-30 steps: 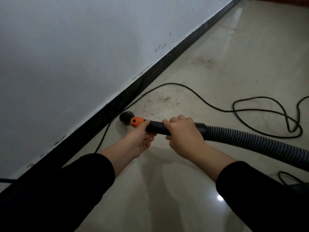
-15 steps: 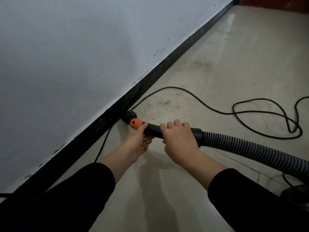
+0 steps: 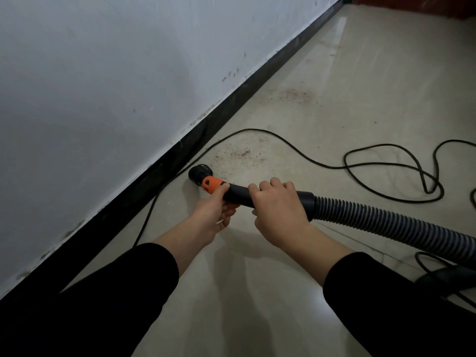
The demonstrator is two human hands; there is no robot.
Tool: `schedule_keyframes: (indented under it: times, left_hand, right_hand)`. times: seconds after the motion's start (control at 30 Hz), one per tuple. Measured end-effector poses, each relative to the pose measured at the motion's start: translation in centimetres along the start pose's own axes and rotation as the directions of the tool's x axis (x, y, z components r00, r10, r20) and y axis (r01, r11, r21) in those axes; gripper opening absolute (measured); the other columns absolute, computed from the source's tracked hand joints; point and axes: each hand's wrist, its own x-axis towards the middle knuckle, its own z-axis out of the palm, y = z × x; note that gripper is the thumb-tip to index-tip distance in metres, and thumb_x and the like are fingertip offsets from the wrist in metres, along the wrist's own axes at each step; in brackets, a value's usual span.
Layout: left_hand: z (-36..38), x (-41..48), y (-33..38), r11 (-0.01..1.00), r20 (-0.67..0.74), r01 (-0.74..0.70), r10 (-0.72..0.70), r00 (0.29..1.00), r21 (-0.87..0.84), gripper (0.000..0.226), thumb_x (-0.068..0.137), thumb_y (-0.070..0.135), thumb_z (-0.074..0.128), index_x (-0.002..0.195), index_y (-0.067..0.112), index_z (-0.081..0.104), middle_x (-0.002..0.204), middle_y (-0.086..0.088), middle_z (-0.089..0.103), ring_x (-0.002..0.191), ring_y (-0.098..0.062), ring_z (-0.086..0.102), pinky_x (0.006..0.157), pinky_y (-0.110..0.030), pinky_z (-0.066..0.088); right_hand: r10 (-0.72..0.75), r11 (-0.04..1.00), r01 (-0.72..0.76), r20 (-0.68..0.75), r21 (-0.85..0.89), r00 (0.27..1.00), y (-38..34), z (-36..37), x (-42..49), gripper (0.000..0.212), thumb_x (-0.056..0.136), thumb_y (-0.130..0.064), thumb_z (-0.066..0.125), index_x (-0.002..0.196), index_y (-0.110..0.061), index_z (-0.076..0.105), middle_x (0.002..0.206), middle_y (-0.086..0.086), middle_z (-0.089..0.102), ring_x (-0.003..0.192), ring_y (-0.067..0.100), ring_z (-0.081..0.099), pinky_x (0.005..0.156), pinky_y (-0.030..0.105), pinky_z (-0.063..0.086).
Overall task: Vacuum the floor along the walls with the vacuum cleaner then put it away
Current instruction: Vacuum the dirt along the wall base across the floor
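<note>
1. Gripping the vacuum's black tube (image 3: 238, 194) from above, the right hand (image 3: 278, 210) has its fingers curled close together over the top, just ahead of the ribbed hose (image 3: 386, 222).
2. The left hand (image 3: 211, 215) holds the tube from underneath. Its thumb lies on top against the orange collar (image 3: 211, 184) and its fingers are curled below, so both hands are closed round the tube.
3. The round black nozzle (image 3: 197, 173) sits on the floor (image 3: 360, 86), just beside the black skirting board (image 3: 231, 109), which runs from 7 o'clock to 1 o'clock under the white wall (image 3: 128, 73).
4. Compared with a second ago, the nozzle has crept forward along the skirting. It now sits nearer the speckled dirt patch (image 3: 237, 153), which lies close by at about 1 o'clock from it.
5. The grip of both hands looks unchanged, so this reads as a steady push along the wall rather than a change of hold.
6. A second, fainter patch (image 3: 293, 95) lies farther on, at 1 o'clock, well apart from the nozzle.
7. The power cable (image 3: 309, 161) runs along the skirting past the nozzle, arcs round the near patch and loops away towards 3 o'clock. It could snag or be sucked against the nozzle.
8. The vacuum's dark body (image 3: 443, 276) shows partly at 4 o'clock.
9. Judged from the dirt ahead, the wall run is only partly done and putting the vacuum away is some way off.
</note>
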Motion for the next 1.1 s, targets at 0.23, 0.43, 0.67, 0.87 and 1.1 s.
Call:
schedule_keyframes:
  times: [0.23, 0.43, 0.67, 0.87, 1.1]
  left_hand:
    - [1.0, -0.7, -0.3, 1.0, 0.017, 0.014, -0.014, 1.0, 0.019, 0.04, 0.094, 0.045, 0.055, 0.104, 0.008, 0.068, 0.084, -0.001, 0.073, 0.069, -0.008, 0.057, 0.057, -0.019, 0.044]
    - [2.0, -1.4, -0.6, 1.0, 0.032, 0.018, -0.019, 0.999, 0.017, 0.042, 0.094, 0.044, 0.055, 0.108, 0.007, 0.068, 0.083, -0.002, 0.073, 0.07, -0.009, 0.058, 0.058, -0.02, 0.044]
    - [3.3, -2.1, -0.7, 0.999, 0.065, 0.017, -0.019, 0.998, 0.03, 0.044, 0.095, 0.046, 0.053, 0.113, 0.007, 0.066, 0.089, -0.002, 0.073, 0.073, -0.009, 0.059, 0.06, -0.02, 0.044]
    - [4.2, -2.5, -0.8, 0.999, 0.077, 0.021, -0.023, 0.997, 0.029, 0.043, 0.095, 0.045, 0.053, 0.109, 0.007, 0.067, 0.087, -0.001, 0.072, 0.073, -0.009, 0.059, 0.059, -0.02, 0.044]
    - [5.1, -2.5, -0.7, 0.999, 0.084, 0.017, -0.02, 0.996, 0.031, 0.042, 0.095, 0.044, 0.053, 0.108, 0.007, 0.067, 0.086, -0.001, 0.072, 0.073, -0.009, 0.059, 0.059, -0.02, 0.044]
  right_hand:
    - [0.012, 1.0, -0.012, 0.002, -0.014, 1.0, 0.8, -0.7, -1.1, 0.028, 0.093, -0.019, 0.05, 0.121, -0.015, 0.048, 0.114, 0.005, 0.057, 0.107, 0.025, 0.047, 0.086, 0.037, 0.032]
    - [0.031, 0.999, -0.031, 0.026, -0.022, 0.999, 1.4, -1.3, -2.0, 0.028, 0.093, -0.019, 0.051, 0.121, -0.014, 0.048, 0.115, 0.005, 0.056, 0.109, 0.026, 0.046, 0.086, 0.036, 0.032]
    - [0.056, 0.998, -0.054, 0.041, -0.039, 0.998, 2.3, -1.9, -2.8, 0.028, 0.093, -0.019, 0.051, 0.121, -0.015, 0.048, 0.115, 0.005, 0.057, 0.109, 0.025, 0.046, 0.086, 0.036, 0.032]
    - [0.075, 0.996, -0.073, 0.052, -0.05, 0.996, 3.0, -2.5, -3.3, 0.028, 0.094, -0.019, 0.051, 0.122, -0.015, 0.048, 0.115, 0.005, 0.057, 0.109, 0.025, 0.047, 0.089, 0.037, 0.034]
    - [0.098, 0.993, -0.094, 0.054, -0.064, 0.994, 3.6, -2.8, -3.5, 0.03, 0.094, -0.019, 0.051, 0.123, -0.015, 0.048, 0.116, 0.005, 0.057, 0.11, 0.025, 0.047, 0.09, 0.037, 0.034]
